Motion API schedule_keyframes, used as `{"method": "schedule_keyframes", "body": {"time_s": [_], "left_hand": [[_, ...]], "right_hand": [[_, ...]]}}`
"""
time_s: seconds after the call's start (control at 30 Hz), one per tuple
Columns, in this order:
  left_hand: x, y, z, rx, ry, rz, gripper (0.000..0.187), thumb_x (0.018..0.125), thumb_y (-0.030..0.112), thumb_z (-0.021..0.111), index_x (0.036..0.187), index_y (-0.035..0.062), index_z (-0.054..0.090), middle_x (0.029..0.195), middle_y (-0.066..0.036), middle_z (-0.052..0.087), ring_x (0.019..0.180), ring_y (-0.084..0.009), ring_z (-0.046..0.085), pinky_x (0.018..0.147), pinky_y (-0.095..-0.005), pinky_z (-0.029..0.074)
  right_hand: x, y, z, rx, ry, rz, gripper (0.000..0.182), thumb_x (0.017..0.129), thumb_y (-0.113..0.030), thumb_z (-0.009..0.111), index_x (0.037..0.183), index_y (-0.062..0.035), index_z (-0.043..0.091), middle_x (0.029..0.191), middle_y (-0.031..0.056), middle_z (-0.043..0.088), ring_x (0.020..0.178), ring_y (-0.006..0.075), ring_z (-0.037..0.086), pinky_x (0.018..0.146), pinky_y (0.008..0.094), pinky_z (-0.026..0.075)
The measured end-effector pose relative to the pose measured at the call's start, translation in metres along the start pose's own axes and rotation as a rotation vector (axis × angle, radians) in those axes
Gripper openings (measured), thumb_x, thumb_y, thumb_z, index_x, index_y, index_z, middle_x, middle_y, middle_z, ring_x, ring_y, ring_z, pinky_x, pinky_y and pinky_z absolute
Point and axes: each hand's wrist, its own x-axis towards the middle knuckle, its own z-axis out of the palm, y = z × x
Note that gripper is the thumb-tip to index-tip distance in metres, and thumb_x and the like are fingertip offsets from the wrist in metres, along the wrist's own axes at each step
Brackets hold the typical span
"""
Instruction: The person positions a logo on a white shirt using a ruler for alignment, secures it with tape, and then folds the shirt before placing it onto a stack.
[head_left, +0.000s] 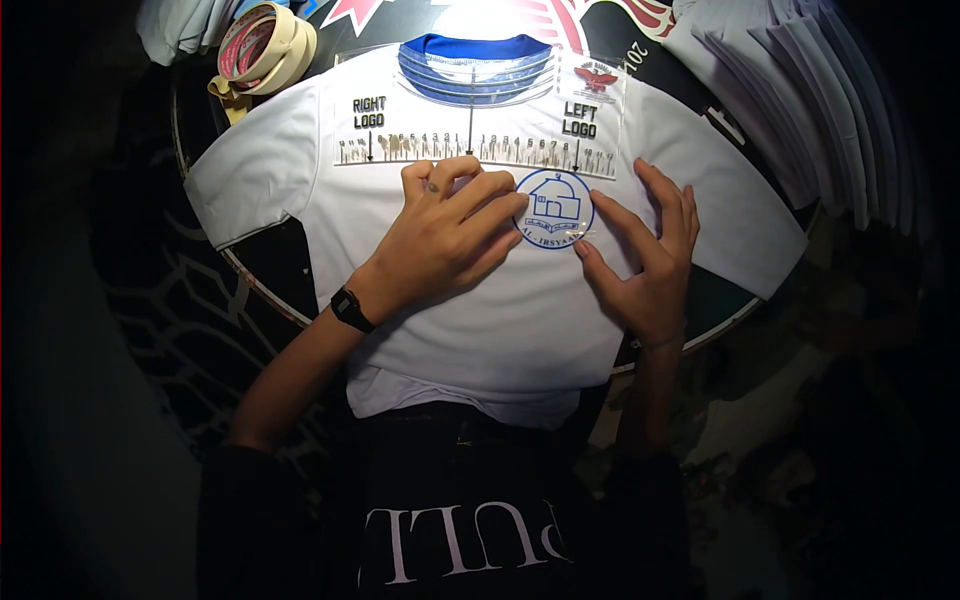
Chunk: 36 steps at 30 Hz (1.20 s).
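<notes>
A white shirt [470, 320] with a blue collar lies spread out in front of me. Across its chest rests a clear placement ruler [400, 150] marked "RIGHT LOGO" and "LEFT LOGO". Below the ruler's "LEFT LOGO" end sits a round blue logo transfer [555, 208] on clear film, showing a building. My left hand [445, 230], fingers bent and apart, has its thumb and a fingertip at the transfer's left edge, other fingertips near the ruler's lower edge. My right hand [645, 265] is open, thumb and index finger spread at the transfer's right edge.
Rolls of masking tape [265, 50] stand at the back left beside some folded cloth [185, 25]. A tall stack of white garments [790, 90] fills the back right. The round dark table [270, 265] has a light rim that curves beneath the shirt.
</notes>
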Motion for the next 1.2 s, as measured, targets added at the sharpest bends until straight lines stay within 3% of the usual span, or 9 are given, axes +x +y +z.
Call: {"method": "schedule_keyframes", "body": {"time_s": [0.43,0.5,0.6,0.97,1.03,1.13,1.2], "left_hand": [[-0.0002,-0.0009,-0.0017,0.006,0.010,0.013,0.033,0.090,0.025,0.078,0.119,0.0125,0.067,0.122,0.000,0.061,0.120,-0.0241,0.050,0.099,-0.0455,0.031],[0.0005,0.0007,-0.0045,0.027,-0.029,-0.003,0.044,0.083,0.021,0.084,0.124,0.0130,0.069,0.124,-0.002,0.065,0.120,-0.0262,0.052,0.103,-0.0433,0.033],[0.0002,-0.0004,-0.0025,0.005,0.000,0.008,0.034,0.090,0.024,0.078,0.119,0.0119,0.067,0.122,-0.001,0.061,0.120,-0.0241,0.050,0.099,-0.0455,0.031],[0.0013,0.0003,-0.0039,0.003,-0.013,0.008,0.035,0.090,0.025,0.078,0.120,0.0119,0.066,0.121,-0.001,0.061,0.118,-0.0239,0.050,0.098,-0.0471,0.031],[0.0008,0.0002,-0.0040,0.009,-0.012,0.012,0.035,0.090,0.025,0.077,0.121,0.0118,0.066,0.121,-0.001,0.061,0.118,-0.0238,0.050,0.098,-0.0473,0.031],[0.0014,0.0007,-0.0047,0.019,-0.017,0.007,0.044,0.082,0.020,0.083,0.123,0.0113,0.068,0.121,-0.004,0.064,0.117,-0.0260,0.053,0.102,-0.0444,0.033],[0.0009,0.0006,-0.0037,0.001,-0.013,0.007,0.035,0.091,0.025,0.077,0.121,0.0118,0.067,0.121,-0.002,0.061,0.119,-0.0239,0.050,0.098,-0.0474,0.031]], "right_hand": [[0.0000,0.0012,0.0005,-0.004,0.006,-0.003,0.051,0.074,-0.026,0.090,0.123,-0.0197,0.078,0.150,0.0146,0.052,0.142,0.0326,0.048,0.125,0.0610,0.022],[0.0003,-0.0010,-0.0017,0.005,-0.001,-0.003,0.052,0.073,-0.026,0.090,0.123,-0.0196,0.077,0.150,0.0147,0.052,0.142,0.0330,0.048,0.125,0.0610,0.022],[0.0011,-0.0010,-0.0019,0.015,0.001,-0.004,0.054,0.073,-0.028,0.091,0.124,-0.0196,0.077,0.150,0.0151,0.052,0.142,0.0335,0.047,0.125,0.0610,0.021],[0.0003,-0.0006,-0.0024,0.016,-0.018,0.012,0.055,0.072,-0.031,0.092,0.124,-0.0204,0.076,0.152,0.0145,0.050,0.145,0.0327,0.044,0.126,0.0609,0.020],[0.0004,-0.0021,-0.0027,0.032,-0.020,0.033,0.057,0.068,-0.025,0.092,0.123,-0.0170,0.077,0.152,0.0150,0.051,0.145,0.0342,0.045,0.126,0.0620,0.019],[0.0006,-0.0015,-0.0022,0.031,-0.017,0.029,0.057,0.068,-0.025,0.093,0.123,-0.0174,0.077,0.152,0.0146,0.051,0.145,0.0340,0.045,0.126,0.0619,0.019],[0.0009,-0.0018,-0.0025,0.033,-0.013,0.028,0.057,0.068,-0.025,0.093,0.123,-0.0176,0.077,0.152,0.0146,0.051,0.145,0.0341,0.045,0.126,0.0618,0.019]]}}
